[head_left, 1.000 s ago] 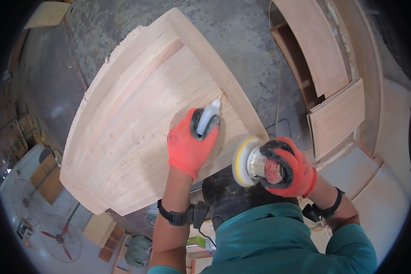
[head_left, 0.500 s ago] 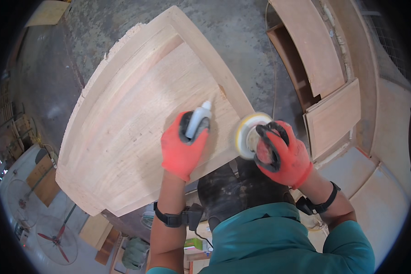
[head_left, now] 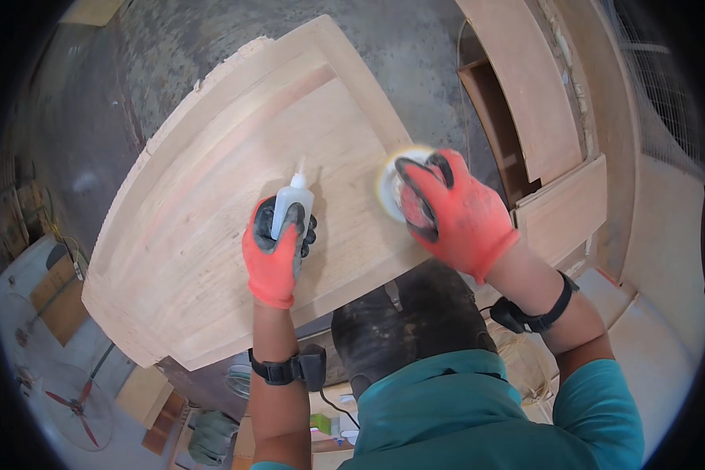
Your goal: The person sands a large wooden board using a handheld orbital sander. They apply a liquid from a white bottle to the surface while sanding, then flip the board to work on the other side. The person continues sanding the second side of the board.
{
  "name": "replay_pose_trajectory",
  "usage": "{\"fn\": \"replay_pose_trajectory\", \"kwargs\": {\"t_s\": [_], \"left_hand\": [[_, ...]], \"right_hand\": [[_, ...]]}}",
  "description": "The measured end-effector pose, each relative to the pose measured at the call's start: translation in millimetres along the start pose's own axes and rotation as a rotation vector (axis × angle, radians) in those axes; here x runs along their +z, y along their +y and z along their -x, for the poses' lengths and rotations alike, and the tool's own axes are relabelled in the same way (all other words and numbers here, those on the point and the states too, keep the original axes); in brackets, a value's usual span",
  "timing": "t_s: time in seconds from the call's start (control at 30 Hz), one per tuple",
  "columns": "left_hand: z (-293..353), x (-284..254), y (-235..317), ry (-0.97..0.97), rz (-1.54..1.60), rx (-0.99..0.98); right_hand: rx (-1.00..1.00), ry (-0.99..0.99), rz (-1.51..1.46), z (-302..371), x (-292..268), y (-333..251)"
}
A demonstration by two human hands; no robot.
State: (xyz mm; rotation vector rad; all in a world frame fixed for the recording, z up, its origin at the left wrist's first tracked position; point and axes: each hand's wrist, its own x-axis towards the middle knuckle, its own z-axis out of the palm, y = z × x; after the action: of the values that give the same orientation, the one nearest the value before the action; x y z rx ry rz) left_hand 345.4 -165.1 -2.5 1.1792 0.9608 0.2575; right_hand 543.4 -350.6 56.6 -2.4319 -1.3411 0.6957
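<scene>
My left hand (head_left: pixel 274 254), in a red glove with black palm and fingers, is closed around a small white squeeze bottle (head_left: pixel 294 205). The bottle's narrow nozzle points away from me, above the pale curved wooden panel (head_left: pixel 211 188). My right hand (head_left: pixel 458 211), gloved alike, grips a round white thing with a yellowish rim (head_left: pixel 392 184) at the panel's right edge. Motion blurs that round thing and my fingers cover part of it, so its kind is unclear. Whether it touches the panel, I cannot tell.
Curved wooden boards (head_left: pixel 525 94) and a smaller flat board (head_left: pixel 562 207) stand at the right. Grey stained floor (head_left: pixel 392 55) shows beyond the panel. A fan with red blades (head_left: pixel 77 407) is at lower left, near several wood pieces. The panel's far-left edge is rough.
My right hand has moved left and away from me with the round white thing. My left hand has shifted left, and the bottle now stands more upright in view.
</scene>
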Motion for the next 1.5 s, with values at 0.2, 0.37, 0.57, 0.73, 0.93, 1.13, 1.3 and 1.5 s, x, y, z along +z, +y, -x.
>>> {"fn": "replay_pose_trajectory", "kwargs": {"t_s": [0.2, 0.37, 0.57, 0.73, 0.93, 1.13, 1.3, 1.5], "left_hand": [[-3, -14, -14, -0.050, -0.052, 0.103], [0, -12, -7, -0.076, 0.076, -0.006], [2, -14, -5, -0.091, 0.083, -0.019], [0, -20, -10, -0.083, 0.004, -0.027], [3, -15, -7, -0.065, 0.032, -0.024], [2, -12, 2, -0.048, 0.046, -0.081], [4, -16, -9, -0.038, 0.044, -0.036], [5, -16, -9, -0.030, 0.056, -0.060]], "right_hand": [[-0.014, -0.030, 0.014, 14, 4, -4], [0.036, -0.077, 0.005, 6, 2, -6], [0.003, -0.010, 0.006, 3, 5, -9], [-0.003, -0.056, 0.015, 12, 7, -7], [-0.010, 0.048, 0.012, 1, 11, -4], [0.003, 0.088, 0.033, -26, 1, 3], [-0.076, -0.052, 0.005, 49, 22, -3], [-0.072, -0.047, 0.024, 18, 5, 0]]}}
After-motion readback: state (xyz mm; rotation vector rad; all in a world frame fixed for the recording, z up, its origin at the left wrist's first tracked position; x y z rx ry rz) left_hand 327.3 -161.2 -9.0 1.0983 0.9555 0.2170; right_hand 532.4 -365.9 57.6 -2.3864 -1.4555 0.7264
